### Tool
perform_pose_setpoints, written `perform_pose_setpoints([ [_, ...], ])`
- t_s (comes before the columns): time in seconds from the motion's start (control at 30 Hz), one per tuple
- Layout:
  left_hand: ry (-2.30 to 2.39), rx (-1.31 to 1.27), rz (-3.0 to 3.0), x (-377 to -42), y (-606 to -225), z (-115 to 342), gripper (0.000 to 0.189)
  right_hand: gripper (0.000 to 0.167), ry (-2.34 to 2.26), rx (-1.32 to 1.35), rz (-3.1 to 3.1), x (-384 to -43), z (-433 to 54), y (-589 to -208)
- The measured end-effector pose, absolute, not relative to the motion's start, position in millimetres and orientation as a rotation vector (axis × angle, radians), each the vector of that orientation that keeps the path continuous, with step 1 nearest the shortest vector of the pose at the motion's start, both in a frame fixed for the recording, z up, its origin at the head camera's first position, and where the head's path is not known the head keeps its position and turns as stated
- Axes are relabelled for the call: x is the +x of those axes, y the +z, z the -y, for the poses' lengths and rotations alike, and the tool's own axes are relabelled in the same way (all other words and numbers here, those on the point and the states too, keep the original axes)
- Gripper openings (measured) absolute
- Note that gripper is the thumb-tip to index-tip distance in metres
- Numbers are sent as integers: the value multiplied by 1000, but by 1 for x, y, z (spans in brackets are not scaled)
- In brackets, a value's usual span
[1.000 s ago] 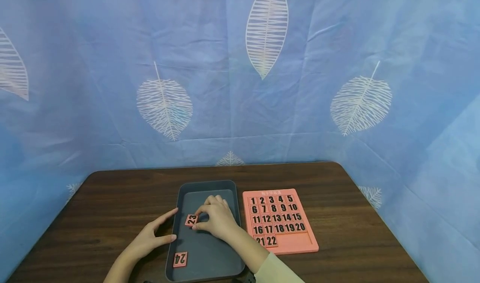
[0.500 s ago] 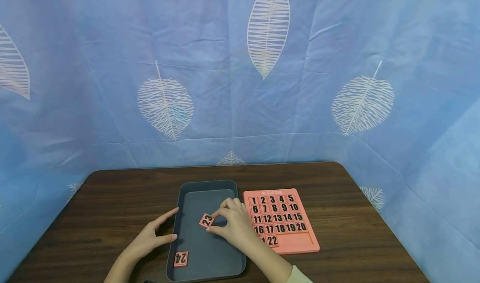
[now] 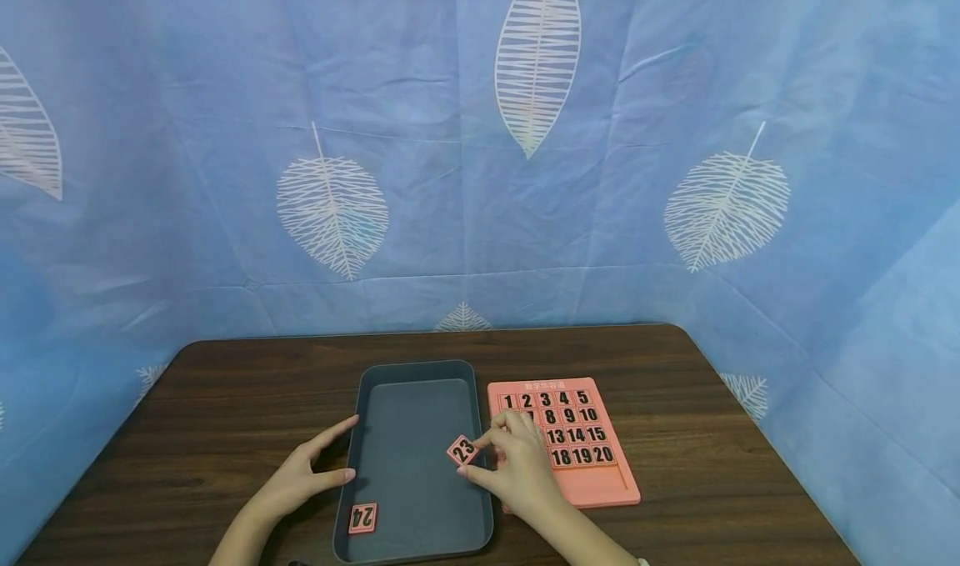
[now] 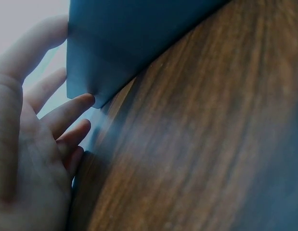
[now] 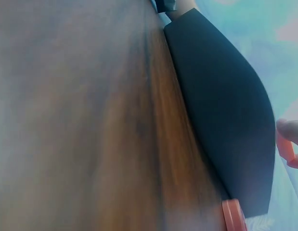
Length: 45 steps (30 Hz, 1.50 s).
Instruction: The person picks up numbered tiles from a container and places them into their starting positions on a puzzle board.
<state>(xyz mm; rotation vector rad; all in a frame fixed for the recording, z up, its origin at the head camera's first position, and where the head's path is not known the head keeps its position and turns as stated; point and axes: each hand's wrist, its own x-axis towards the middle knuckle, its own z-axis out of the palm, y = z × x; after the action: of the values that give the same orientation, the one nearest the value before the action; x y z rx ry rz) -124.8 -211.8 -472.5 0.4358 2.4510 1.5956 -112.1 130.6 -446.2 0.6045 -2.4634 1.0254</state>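
Between thumb and forefinger, my right hand pinches a pink number tile marked 23, turned at a slant over the right side of the dark grey tray. In the right wrist view the tile shows edge-on past the tray wall. My left hand rests at the tray's left rim, thumb and fingertips against it; the left wrist view shows its fingers spread at the tray's side. Tile 24 lies upside down in the tray's near left corner.
Right of the tray lies a pink number board with rows of numbered tiles, partly covered by my right hand. Its bottom row has a bare stretch at the right. Both stand on a dark wooden table, with a blue leaf-patterned curtain behind.
My right hand has carried tile 23 from the tray's middle rightward to near its right rim, turning it on the way. The left hand stays at the left rim.
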Motion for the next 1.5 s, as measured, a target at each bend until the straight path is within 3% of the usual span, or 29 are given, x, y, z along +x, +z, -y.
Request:
perform_pose_setpoints([
  [0.77,1580,382,-2475,-124,-473,211,70,34,970,346,2422,-90,-217,-465],
  [1.5,1570,419,-2484,-124,-473,212,68,35,932,50,2734,-72,-240,-469],
])
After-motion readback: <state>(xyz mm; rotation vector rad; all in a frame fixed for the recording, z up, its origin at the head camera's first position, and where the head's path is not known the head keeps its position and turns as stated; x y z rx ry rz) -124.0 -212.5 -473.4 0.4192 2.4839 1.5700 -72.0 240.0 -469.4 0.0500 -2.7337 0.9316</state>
